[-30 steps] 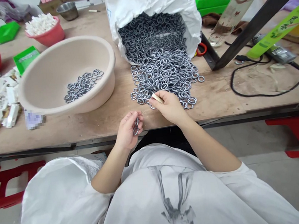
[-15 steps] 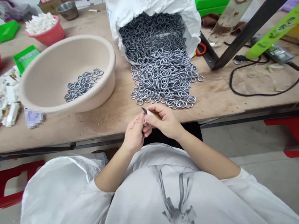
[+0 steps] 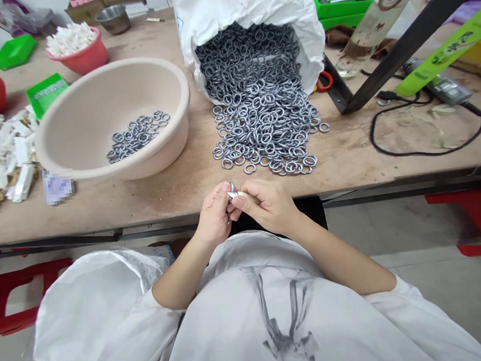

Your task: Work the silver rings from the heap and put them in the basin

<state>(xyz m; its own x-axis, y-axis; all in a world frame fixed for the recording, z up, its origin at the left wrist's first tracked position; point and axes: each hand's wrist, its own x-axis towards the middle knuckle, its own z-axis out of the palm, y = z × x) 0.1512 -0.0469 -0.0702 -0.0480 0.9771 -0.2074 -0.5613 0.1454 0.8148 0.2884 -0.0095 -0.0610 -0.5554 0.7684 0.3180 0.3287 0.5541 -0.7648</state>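
Observation:
My left hand (image 3: 213,215) is closed on grey rings; the edge of one ring (image 3: 232,186) shows above its thumb and forefinger. My right hand (image 3: 273,204) grips a small knife (image 3: 234,194), its blade lying against the ring. Most of the knife's handle is hidden by my fingers. Both hands meet just past the table's front edge. Beyond them lies a heap of grey rings (image 3: 267,125), spilling from a white sack (image 3: 246,3) on its side. At the left, a beige basin (image 3: 109,82) holds a smaller pile of the same rings.
White pieces (image 3: 4,150) lie at the far left, near a green tray (image 3: 47,93) and a red bowl (image 3: 82,58). To the right stand a dark metal bar (image 3: 400,37), a clear bottle (image 3: 363,40) and a black cable (image 3: 415,153). Red stools (image 3: 479,210) flank the table below.
The knife in my right hand has turned from pointing up with its dark blade to lying across the ring. A ring's edge now shows above my left fingers. The view shifted slightly.

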